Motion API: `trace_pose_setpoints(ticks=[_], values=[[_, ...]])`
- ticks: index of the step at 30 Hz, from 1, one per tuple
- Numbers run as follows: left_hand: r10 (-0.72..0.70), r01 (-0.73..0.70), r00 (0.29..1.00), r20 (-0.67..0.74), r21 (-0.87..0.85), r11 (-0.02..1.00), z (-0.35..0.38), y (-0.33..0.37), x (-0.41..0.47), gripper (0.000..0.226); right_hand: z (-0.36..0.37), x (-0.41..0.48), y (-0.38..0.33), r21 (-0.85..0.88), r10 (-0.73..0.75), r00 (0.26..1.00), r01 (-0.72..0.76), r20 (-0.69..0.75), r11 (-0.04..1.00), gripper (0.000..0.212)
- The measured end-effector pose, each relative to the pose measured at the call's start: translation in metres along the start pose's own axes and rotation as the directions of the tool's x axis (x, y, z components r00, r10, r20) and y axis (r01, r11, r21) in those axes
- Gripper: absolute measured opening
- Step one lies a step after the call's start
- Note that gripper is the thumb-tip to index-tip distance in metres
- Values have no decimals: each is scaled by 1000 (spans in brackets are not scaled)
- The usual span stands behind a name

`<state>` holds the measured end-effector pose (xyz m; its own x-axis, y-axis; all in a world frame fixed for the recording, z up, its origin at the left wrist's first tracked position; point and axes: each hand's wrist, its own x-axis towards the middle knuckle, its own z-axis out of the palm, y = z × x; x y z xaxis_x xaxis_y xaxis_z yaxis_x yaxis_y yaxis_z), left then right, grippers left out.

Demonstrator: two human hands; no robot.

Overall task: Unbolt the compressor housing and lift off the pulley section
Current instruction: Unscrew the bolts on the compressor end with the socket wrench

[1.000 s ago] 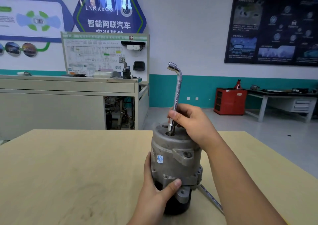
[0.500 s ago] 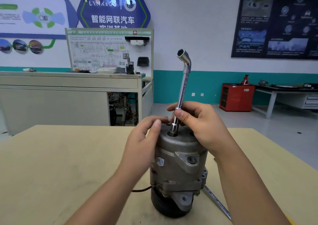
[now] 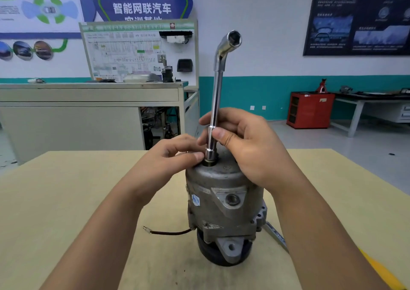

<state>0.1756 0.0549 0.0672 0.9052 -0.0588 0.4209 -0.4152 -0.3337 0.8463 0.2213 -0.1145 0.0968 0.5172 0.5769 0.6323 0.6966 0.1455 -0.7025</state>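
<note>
While the compressor point(image 3: 221, 201) is standing pulley-down on the near table point(image 3: 66, 190), your right hand point(image 3: 250, 147) is gripping the socket wrench point(image 3: 216, 103) upright and your left hand point(image 3: 170, 156) is pinching its lower end to seat it.

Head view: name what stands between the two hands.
In the head view, the socket wrench stands between the left hand and right hand, its lower end on the compressor.

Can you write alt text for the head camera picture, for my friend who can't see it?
A person's right hand holds an L-shaped socket wrench upright on top of a grey compressor standing on a tan table. The left hand pinches the wrench's lower end.
</note>
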Motion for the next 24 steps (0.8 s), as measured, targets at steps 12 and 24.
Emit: trace_pose_setpoints(ticks=[12,24], values=[[-15,14,1000,-11,-45,999,0,2,0,14,0,0,0,73,-19,985,32,-171,997,24],[-96,74,983,-158,-139,988,4,8,-2,18,-2,-1,1,78,10,976,7,-215,997,23]])
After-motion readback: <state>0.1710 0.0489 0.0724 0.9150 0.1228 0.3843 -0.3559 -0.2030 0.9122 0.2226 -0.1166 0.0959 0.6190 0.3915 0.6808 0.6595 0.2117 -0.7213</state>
